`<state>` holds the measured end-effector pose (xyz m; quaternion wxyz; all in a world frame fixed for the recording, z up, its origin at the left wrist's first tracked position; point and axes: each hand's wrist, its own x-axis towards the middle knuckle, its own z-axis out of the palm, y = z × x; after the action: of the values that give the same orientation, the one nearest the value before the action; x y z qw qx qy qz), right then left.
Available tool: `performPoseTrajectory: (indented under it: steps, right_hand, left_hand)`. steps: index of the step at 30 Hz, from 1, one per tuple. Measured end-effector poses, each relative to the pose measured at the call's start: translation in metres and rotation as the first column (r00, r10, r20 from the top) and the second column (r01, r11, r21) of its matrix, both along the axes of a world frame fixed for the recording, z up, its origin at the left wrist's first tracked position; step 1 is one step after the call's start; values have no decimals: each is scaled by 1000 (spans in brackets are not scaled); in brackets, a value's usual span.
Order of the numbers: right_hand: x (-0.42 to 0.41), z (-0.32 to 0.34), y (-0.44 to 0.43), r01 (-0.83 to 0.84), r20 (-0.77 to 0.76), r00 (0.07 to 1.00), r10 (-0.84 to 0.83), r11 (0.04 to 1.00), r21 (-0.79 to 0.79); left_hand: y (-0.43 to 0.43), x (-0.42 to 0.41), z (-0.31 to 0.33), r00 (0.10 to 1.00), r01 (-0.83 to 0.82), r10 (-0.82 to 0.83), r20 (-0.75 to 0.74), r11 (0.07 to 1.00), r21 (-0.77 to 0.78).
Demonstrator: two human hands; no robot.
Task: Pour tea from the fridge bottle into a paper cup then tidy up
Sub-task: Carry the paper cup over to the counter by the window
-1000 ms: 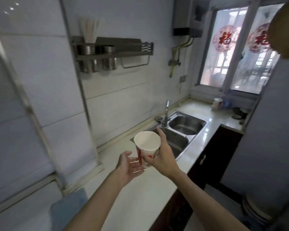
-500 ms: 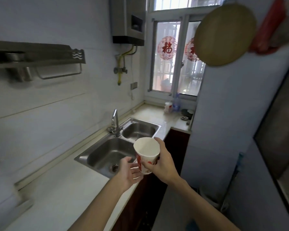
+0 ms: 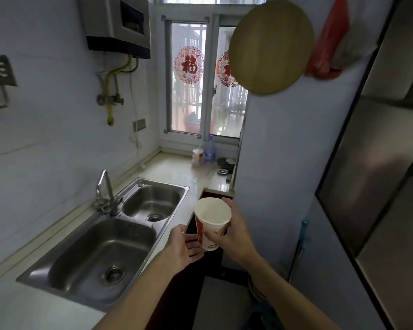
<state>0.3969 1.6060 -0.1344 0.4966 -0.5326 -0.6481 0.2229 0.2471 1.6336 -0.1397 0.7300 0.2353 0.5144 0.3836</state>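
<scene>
White paper cup (image 3: 211, 222), printed with red panels and an orange mark whose writing is too small to read, is held upright in my right hand (image 3: 234, 232); my fingers wrap around its far side and my thumb presses its near wall. The cup's inside appears empty. It hangs in the air just off the front edge of the worktop (image 3: 196, 184), beside the right end of the double steel sink (image 3: 110, 234). My left hand (image 3: 184, 246) lies palm up under and to the left of the cup's base, fingers spread loosely; whether they touch the cup I cannot tell. At the far corner of the worktop, below the window (image 3: 188, 91), stand a small white and red container (image 3: 198, 156) and a clear plastic bottle (image 3: 209, 150), labels unreadable. Two red paper cut-outs (image 3: 189, 64) on the window panes carry the character 福. A round wooden board (image 3: 271, 47) and a red plastic bag (image 3: 329, 41) hang on the wall at the right.
</scene>
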Motion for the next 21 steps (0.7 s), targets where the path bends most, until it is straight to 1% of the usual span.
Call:
performPoseTrajectory:
  steps: [3, 6, 12, 15, 21]
  right_hand:
    - [7, 0, 40, 32, -34, 999, -32, 999, 16]
    - [10, 5, 75, 76, -21, 997, -76, 997, 13]
    - [21, 3, 135, 94, -14, 996, -94, 996, -1]
    - [26, 4, 158, 107, -4, 994, -107, 994, -2]
    - [52, 0, 209, 115, -32, 993, -114, 993, 15]
  left_hand:
    - [44, 6, 2, 1000, 27, -27, 2, 1000, -8]
    - [81, 9, 3, 997, 78, -77, 11, 997, -17]
    - [143, 15, 7, 990, 138, -138, 9, 990, -6]
    - [171, 20, 6, 989, 147, -147, 5, 989, 2]
    - [222, 47, 5, 986, 166, -166, -11, 986, 10]
